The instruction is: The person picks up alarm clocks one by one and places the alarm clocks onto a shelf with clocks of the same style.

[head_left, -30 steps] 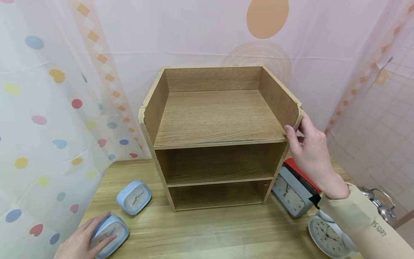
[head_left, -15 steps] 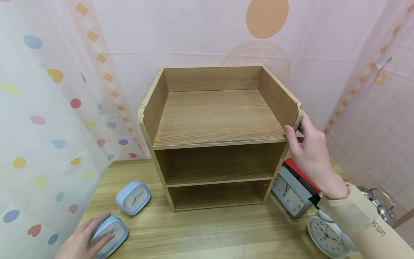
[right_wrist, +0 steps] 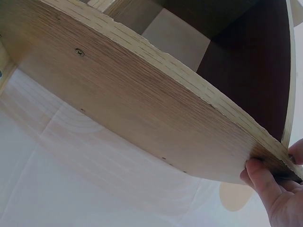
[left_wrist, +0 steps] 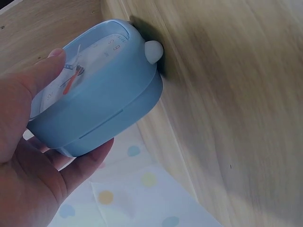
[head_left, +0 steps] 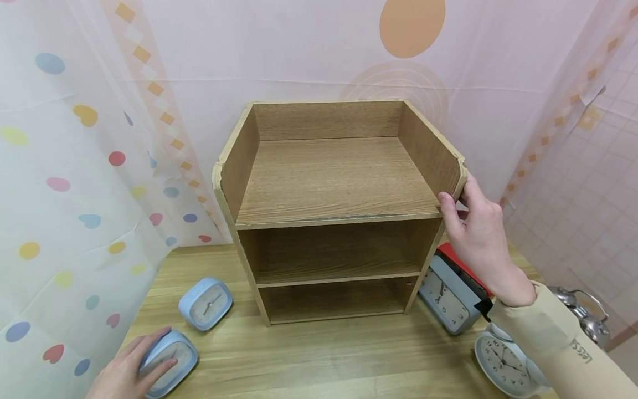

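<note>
A small wooden shelf unit with an open top tray and two lower compartments stands in the middle of the head view. My right hand pinches the front edge of its right side panel, thumb inside and fingers outside. The right wrist view shows those fingers against the panel's outer face. At the lower left, my left hand grips a light blue alarm clock, thumb across its dial and fingers behind. In the left wrist view this clock has its white foot at the wooden tabletop.
A second light blue clock sits just behind the held one. Right of the shelf are a grey-blue clock, a red object, a white round clock and a silver twin-bell clock. Patterned curtains hang behind.
</note>
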The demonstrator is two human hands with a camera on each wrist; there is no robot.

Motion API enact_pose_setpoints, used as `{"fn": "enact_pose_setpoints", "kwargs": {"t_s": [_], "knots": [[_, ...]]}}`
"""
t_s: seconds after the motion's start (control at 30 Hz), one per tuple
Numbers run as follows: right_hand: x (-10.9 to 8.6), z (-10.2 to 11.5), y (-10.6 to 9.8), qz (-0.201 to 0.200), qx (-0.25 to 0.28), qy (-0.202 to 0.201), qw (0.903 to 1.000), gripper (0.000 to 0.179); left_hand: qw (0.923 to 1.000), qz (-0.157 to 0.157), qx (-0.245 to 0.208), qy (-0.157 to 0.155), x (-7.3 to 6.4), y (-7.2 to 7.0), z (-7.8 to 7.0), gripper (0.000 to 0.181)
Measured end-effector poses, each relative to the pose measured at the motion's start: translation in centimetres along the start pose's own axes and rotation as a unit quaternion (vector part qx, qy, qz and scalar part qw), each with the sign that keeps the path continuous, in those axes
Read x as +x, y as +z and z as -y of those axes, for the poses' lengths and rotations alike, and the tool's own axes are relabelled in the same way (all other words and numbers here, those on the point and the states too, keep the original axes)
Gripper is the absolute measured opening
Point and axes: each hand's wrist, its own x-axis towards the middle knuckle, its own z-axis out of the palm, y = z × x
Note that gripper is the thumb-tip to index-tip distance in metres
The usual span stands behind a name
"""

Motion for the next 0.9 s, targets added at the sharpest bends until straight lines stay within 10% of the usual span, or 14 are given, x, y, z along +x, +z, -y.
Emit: {"fn": "enact_pose_setpoints", "kwargs": {"t_s": [0.43, 0.9], "knots": [[0.0, 0.0, 0.3, -0.007, 0.008, -0.001, 0.9999, 0.036, 0.9999, -0.007, -0.002, 0.008, 0.0, -0.3, -0.2, 0.074], [-0.1, 0.0, 0.3, -0.006, -0.01, -0.003, 0.9999, 0.036, 0.9848, -0.142, -0.014, 0.099, -0.9, -0.4, -2.8, 0.062]]}}
